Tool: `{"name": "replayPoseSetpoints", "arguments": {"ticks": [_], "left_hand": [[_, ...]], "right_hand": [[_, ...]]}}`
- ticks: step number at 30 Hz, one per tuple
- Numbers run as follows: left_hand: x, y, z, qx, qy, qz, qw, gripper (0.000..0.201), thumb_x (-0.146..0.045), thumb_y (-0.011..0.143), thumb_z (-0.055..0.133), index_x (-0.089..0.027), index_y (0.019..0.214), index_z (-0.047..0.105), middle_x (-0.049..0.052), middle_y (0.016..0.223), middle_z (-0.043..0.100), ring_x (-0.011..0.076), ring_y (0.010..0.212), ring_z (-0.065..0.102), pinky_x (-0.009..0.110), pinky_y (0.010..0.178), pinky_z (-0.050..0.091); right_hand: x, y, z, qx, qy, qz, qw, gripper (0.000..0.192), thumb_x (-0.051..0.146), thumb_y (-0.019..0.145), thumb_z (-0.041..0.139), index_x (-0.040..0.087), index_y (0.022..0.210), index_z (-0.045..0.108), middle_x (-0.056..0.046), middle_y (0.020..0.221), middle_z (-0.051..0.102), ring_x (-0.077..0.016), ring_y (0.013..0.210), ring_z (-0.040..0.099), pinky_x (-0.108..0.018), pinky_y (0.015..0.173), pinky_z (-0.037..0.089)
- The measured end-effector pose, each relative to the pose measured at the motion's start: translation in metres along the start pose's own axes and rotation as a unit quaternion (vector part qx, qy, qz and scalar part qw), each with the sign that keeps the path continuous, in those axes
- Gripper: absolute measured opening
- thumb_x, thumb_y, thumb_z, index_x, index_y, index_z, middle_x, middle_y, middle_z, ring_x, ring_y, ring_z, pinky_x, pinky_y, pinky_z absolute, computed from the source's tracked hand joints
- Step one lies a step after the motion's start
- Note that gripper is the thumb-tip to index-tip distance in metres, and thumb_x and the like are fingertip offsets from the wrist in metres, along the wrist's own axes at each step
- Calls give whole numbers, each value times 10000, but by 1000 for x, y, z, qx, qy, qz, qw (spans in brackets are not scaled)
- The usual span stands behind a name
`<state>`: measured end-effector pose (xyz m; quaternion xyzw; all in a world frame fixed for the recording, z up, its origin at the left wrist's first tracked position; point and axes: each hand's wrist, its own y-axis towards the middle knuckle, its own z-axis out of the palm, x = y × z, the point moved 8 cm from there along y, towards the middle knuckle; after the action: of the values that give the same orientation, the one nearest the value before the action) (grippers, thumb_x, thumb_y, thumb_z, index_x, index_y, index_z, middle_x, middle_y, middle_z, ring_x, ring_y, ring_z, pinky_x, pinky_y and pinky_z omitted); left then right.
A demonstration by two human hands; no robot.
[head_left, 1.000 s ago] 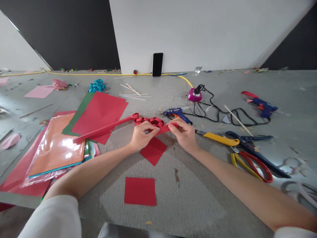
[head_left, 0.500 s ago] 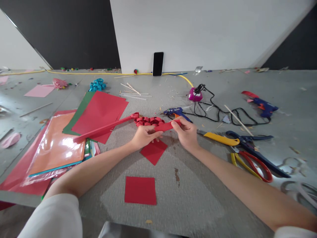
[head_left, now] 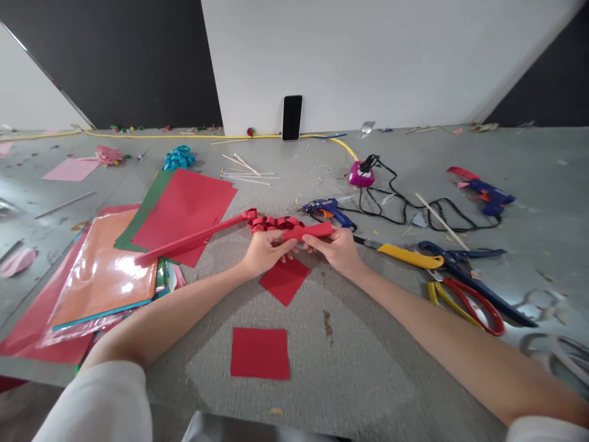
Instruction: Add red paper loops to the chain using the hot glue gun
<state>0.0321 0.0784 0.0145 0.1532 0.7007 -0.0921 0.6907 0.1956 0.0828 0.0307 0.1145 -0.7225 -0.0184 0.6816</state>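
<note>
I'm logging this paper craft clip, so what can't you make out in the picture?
Head view only:
- Left hand and right hand fingertips: hidden behind the red paper strip.
- Grey object at bottom edge: cut off.
- Phone screen: dark, too small.

A craft workspace — coloured paper sheets, glue gun, scissors strewn about.

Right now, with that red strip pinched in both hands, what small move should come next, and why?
Probably curl the red strip into a loop. The left hand and right hand hold it flat by its ends, right beside the red paper chain of similar curled links.
</note>
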Motion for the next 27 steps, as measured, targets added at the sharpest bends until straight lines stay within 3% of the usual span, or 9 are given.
{"name": "replayPoseSetpoints", "arguments": {"ticks": [9,13,16,22,27], "left_hand": [[-4,-3,6,20,-5,19,1000,494,-614,885,738,-120,862,738,116,809,803,133,579,706,244,540,591],[-6,-6,12,52,4,38,998,515,-632,900,713,-122,835,740,111,755,786,143,580,713,254,562,604],[-7,-6,12,52,-2,35,998,512,-626,905,711,-119,837,737,119,766,789,153,600,727,262,574,614],[-5,-3,8,22,-29,6,999,502,-615,870,753,-119,834,685,121,777,792,137,570,708,249,543,595],[-1,0,7,22,-51,-1,998,502,-605,864,762,-116,798,672,115,752,779,128,571,707,232,538,580]], "right_hand": [[6,-4,-4,-42,10,-29,999,399,608,768,851,225,700,765,-38,646,735,-179,555,659,-353,578,606],[13,-9,5,4,-38,-65,997,377,597,702,904,241,723,782,-37,716,759,-215,677,714,-381,665,627],[10,-7,6,18,-57,-49,997,354,566,754,879,227,723,786,-37,674,743,-198,614,686,-351,602,588],[-4,1,-25,-121,5,-54,991,366,546,845,811,220,696,740,-26,645,716,-149,548,595,-304,566,512],[-12,2,-29,-135,23,-58,989,345,547,875,784,229,745,757,-39,702,736,-173,575,611,-334,581,517]]}}
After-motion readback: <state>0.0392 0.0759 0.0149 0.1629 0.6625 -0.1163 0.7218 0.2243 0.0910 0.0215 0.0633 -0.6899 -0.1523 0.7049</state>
